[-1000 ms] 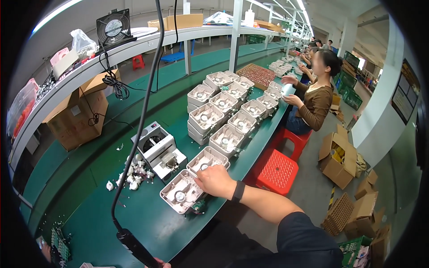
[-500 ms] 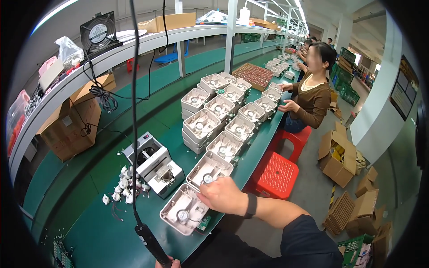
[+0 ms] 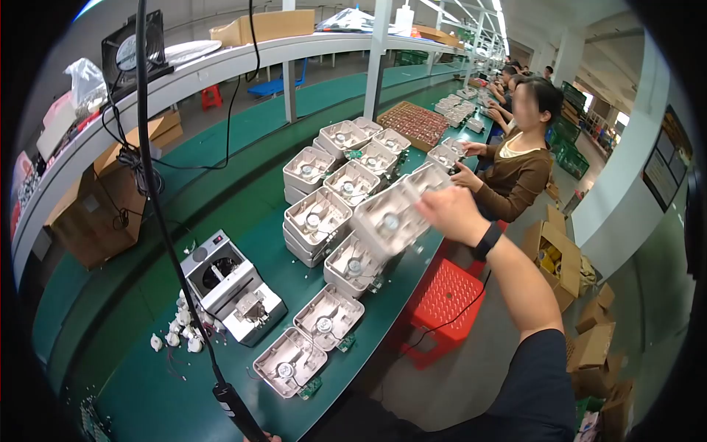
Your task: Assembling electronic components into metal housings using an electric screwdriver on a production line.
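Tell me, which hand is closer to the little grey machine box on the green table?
Left. The left hand sits at the picture's bottom edge holding a black tool, below the grey machine. The right hand is farther right, lifting a white housing.

White housing (image 3: 388,217) lifted above the green bench (image 3: 221,184)

The right hand (image 3: 451,214) grips a shallow, open-topped white plastic housing by its right edge and holds it in the air, tilted and blurred, its inner face with a small round silver part turned toward the camera; it hangs over the stacked housings (image 3: 324,206) of the same kind, just above the nearest stack. Two more housings lie flat and open side up near the bench's front edge, one (image 3: 290,362) in front of the other (image 3: 328,317), each with a round part at its centre and a small green circuit board at its corner.
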